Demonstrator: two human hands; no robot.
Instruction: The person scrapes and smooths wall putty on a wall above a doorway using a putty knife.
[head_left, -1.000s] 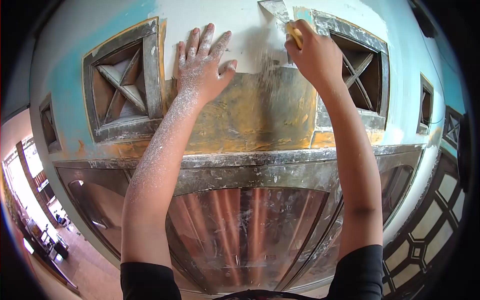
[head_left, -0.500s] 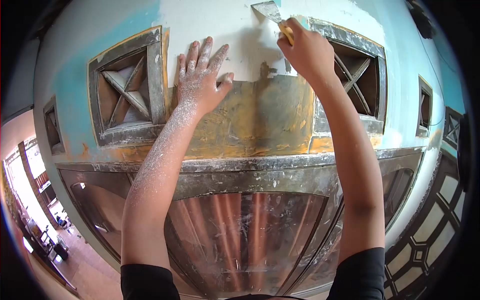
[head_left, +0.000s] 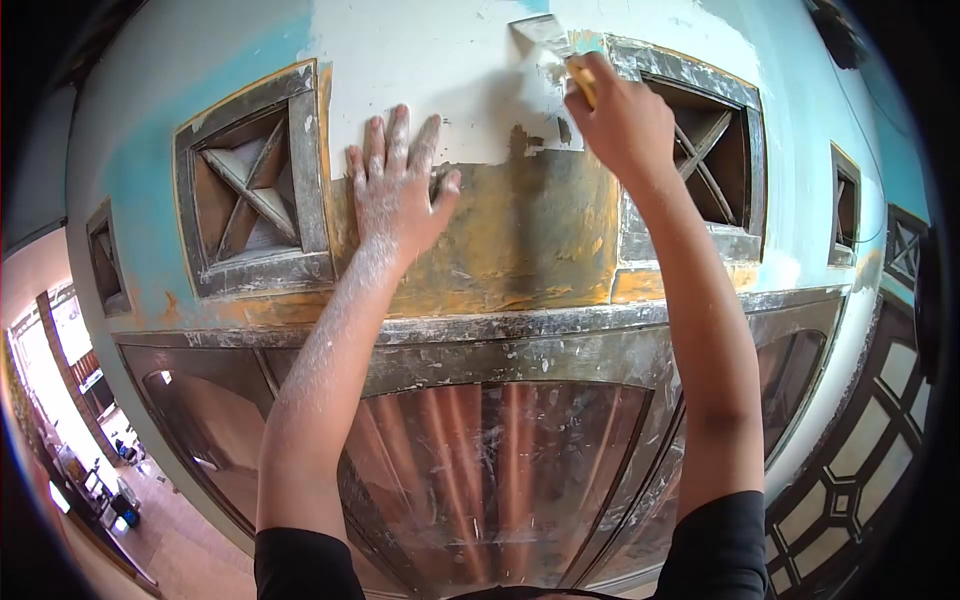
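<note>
Head view: the left hand (head_left: 400, 195) lies open and flat on the wall (head_left: 440, 70). Its fingers are spread, point upward and are dusted white, and its palm sits on the line where the white coat meets the bare patch (head_left: 530, 240) of brown and orange. The right hand (head_left: 622, 120) is closed in a fist around the yellow handle of the scraper (head_left: 540, 35). The scraper lies up and to the left of this hand. Its long axis runs on a slant from the fist toward the upper left, with the blade over the white coat near the top of the frame (contact between blade and wall cannot be confirmed). The right hand is the nearer one, since it grips the tool. The left hand is lower and to the left, well apart from the blade. The left hand is just beside the left vent (head_left: 255, 185), and the right hand overlaps the frame of the right vent (head_left: 700, 140). A ledge (head_left: 500, 325) and glass (head_left: 490, 470) lie below both arms.
</note>
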